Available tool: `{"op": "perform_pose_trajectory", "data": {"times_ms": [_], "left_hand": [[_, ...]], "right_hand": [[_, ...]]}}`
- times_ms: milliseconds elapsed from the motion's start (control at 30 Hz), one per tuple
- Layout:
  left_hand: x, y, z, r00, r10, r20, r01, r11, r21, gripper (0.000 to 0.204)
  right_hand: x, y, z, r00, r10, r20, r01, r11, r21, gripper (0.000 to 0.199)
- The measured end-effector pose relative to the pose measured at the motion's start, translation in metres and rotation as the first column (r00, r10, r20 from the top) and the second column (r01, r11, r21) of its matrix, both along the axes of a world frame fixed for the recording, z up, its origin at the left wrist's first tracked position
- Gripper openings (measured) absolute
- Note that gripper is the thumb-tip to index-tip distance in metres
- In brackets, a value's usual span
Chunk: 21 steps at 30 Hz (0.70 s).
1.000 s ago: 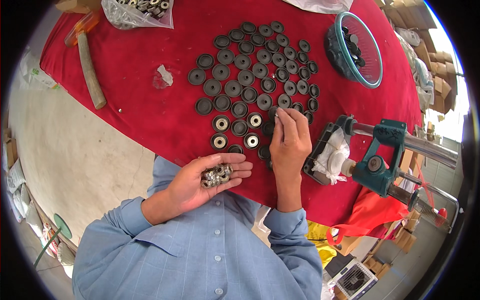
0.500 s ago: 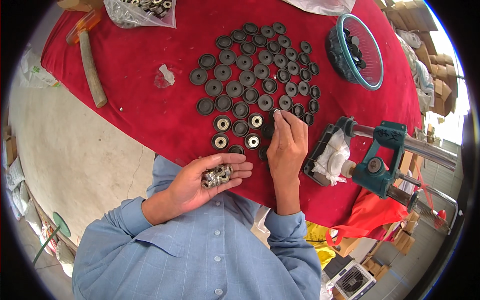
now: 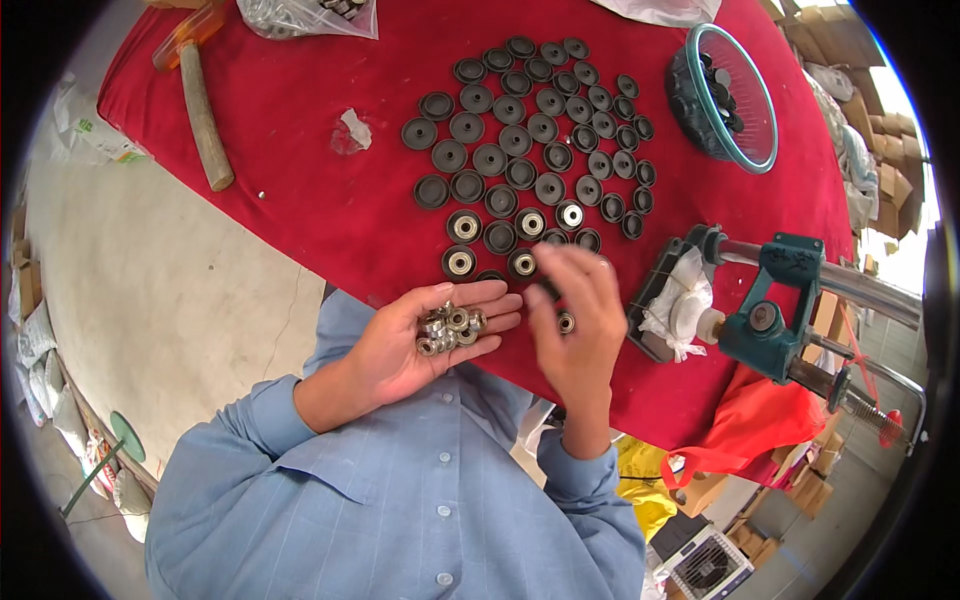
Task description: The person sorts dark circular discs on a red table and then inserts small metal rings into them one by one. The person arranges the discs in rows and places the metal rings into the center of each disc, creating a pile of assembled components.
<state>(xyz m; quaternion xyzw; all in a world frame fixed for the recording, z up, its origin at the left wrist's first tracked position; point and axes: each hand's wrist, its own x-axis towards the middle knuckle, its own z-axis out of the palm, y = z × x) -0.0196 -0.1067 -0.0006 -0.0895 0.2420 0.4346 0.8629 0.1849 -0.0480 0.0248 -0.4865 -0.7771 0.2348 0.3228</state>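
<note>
— Head view. Report the hands.

— Left hand (image 3: 425,345) lies palm up at the near edge of the red tabletop (image 3: 300,170), cupped loosely around a heap of bearings (image 3: 448,330). Right hand (image 3: 575,325) hovers just beside it, fingers drawn together near one bearing (image 3: 566,322) on the cloth; it is blurred, so whether it pinches anything I cannot tell.

— How will they handle?

— My judgement: small steel rings, hard, smooth, heavy for their size — apt to roll or slip. Best pinched by the outer rim, one at a time.

— What else is on the table?

— Rows of dark caps (image 3: 540,130) fill the middle; the nearest few already carry a bearing.

— Containers?

— A bowl (image 3: 765,130) near the right edge holds more dark caps. A clear bag (image 3: 300,15) at the far edge holds small parts, kind unclear.

— Other items?

— A hammer (image 3: 200,110) by the far left corner; a green press (image 3: 780,300) at the right edge, white rag beside it.
</note>
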Motion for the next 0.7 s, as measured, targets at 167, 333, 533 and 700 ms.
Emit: {"op": "perform_pose_trajectory", "data": {"times_ms": [167,333,533,700], "left_hand": [[0.0,-0.008,-0.016,0.981,0.087,0.175,-0.091,0.996,0.016,0.058],[-0.004,-0.005,-0.01,0.988,0.088,0.129,-0.085,0.996,-0.023,0.054],[-0.001,-0.005,-0.008,0.995,0.067,0.068,-0.062,0.995,-0.073,0.056],[-0.003,0.0,-0.01,0.999,-0.011,0.041,0.012,1.0,-0.029,0.055]], "right_hand": [[-0.013,-0.022,0.011,0.955,0.285,0.078,-0.276,0.956,-0.101,0.039],[-0.015,-0.024,0.011,0.957,0.277,0.089,-0.271,0.959,-0.079,0.034],[-0.008,-0.019,0.002,0.952,0.303,0.044,-0.297,0.948,-0.113,0.038],[-0.003,0.021,0.005,0.996,-0.045,0.083,0.041,0.998,0.049,0.042]]}}
